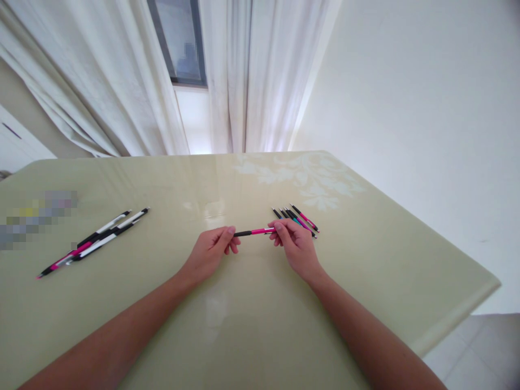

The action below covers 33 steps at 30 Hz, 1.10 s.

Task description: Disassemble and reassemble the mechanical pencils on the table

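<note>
Pink pen [260,232] pinched by left hand [211,246], right hand [298,248]; latter partly blocks pen row [304,218].

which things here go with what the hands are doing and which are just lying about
In the job:
- pink-and-black pen, between left hand and right hand
- likely the pens by the right hand
- perhaps the pens at left

Just around:
- pixelated item at far left, unidentifiable
- curtains
- window
</note>
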Tool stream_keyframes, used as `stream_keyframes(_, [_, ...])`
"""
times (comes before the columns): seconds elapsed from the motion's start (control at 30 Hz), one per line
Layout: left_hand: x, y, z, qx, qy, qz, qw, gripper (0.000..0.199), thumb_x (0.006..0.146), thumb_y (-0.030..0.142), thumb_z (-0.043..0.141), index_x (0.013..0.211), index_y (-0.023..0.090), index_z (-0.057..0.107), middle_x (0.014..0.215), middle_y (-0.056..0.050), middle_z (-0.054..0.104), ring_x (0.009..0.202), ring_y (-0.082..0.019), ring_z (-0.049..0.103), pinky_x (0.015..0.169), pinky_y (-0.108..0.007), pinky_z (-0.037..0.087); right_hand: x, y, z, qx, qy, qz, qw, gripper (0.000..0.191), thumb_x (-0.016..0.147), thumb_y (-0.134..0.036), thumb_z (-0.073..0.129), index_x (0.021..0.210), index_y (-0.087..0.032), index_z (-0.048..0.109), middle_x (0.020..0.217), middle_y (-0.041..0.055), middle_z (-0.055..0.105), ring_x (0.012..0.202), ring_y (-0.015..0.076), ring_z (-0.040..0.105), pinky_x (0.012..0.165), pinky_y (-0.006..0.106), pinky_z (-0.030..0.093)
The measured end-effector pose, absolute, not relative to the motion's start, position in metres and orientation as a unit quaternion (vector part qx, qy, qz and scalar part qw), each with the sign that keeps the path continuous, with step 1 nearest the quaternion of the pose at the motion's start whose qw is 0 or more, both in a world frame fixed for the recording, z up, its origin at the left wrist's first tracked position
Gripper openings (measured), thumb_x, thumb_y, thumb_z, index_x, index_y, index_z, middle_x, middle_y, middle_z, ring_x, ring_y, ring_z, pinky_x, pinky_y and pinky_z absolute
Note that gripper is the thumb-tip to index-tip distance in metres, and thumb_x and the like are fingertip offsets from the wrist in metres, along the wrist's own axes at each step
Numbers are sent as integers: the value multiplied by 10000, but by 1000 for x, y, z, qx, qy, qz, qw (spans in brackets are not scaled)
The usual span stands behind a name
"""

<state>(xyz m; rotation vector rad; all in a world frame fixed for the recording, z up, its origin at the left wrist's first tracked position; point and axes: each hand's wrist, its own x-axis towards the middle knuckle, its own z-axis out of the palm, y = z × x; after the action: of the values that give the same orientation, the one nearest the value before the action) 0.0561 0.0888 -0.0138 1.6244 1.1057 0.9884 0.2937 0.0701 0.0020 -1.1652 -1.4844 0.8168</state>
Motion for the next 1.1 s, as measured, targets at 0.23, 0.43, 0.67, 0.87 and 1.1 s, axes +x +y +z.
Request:
stream_keyframes(0.23, [56,88,-12,634,463,439,437,381,939,540,626,991,181,743,729,-17,703,608,-143,552,552,-237,430,293,69,2,-482,-612,345,523,343,1013,-480,572,1002,-175,727,755,41,725,605,139,640,585,262,554])
stream_keyframes(0.43, [57,88,-13,662,459,417,420,337,897,513,691,891,188,781,664,-4,678,583,-142,541,537,-239,405,293,70,2,-482,-609,334,533,351,1002,-500,582,994,-178,725,773,50,731,624,155,663,586,279,575])
stream_keyframes(0.67, [57,87,-11,662,459,397,440,478,1008,542,499,864,180,776,770,-42,745,600,-142,539,576,-255,451,294,70,-1,-482,-614,326,534,327,1017,-475,567,1011,-188,722,779,48,735,641,159,675,605,284,577])
stream_keyframes(0.87, [56,89,-14,654,469,424,415,321,918,506,674,987,207,768,730,-1,707,618,-142,520,556,-234,396,294,70,-1,-481,-618,326,530,311,1025,-452,560,1021,-186,720,788,49,741,643,155,671,613,282,569])
stream_keyframes(1.1, [56,88,-10,668,458,393,435,371,950,509,618,833,200,789,760,-20,743,605,-141,514,574,-244,417,295,69,-1,-481,-620,318,533,288,1022,-433,570,1014,-188,719,813,49,743,647,149,658,620,276,557])
